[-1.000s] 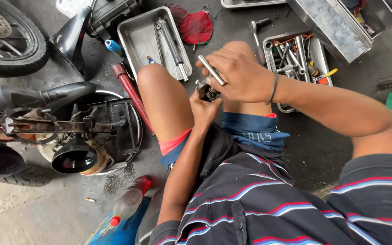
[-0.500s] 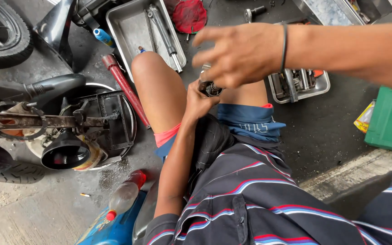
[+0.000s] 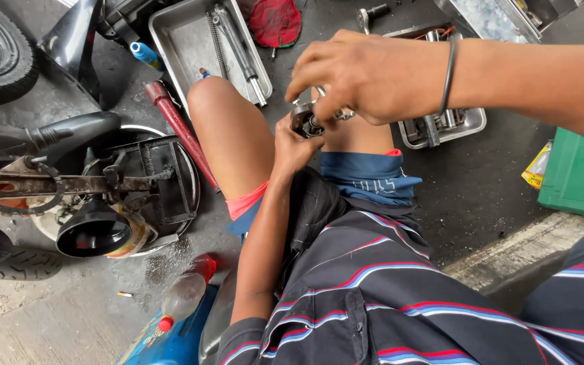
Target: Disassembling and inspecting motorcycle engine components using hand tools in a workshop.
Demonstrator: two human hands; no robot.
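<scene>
Dark, oil-stained concrete floor [image 3: 488, 182] carries a steel tray [image 3: 184, 40] of long tools beyond the bare knee [image 3: 228, 128]. Just right of that knee, the left hand [image 3: 295, 145] cups a small round metal part [image 3: 305, 122] from below. The right hand [image 3: 366, 78] grips it from above, fingers [image 3: 326, 111] pinched, seemingly on a shiny tool.

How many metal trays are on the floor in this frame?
2. One long tray lies beyond the left knee, holding long tools; a second tray sits under the right hand, mostly hidden. Others may lie out of frame.
</scene>
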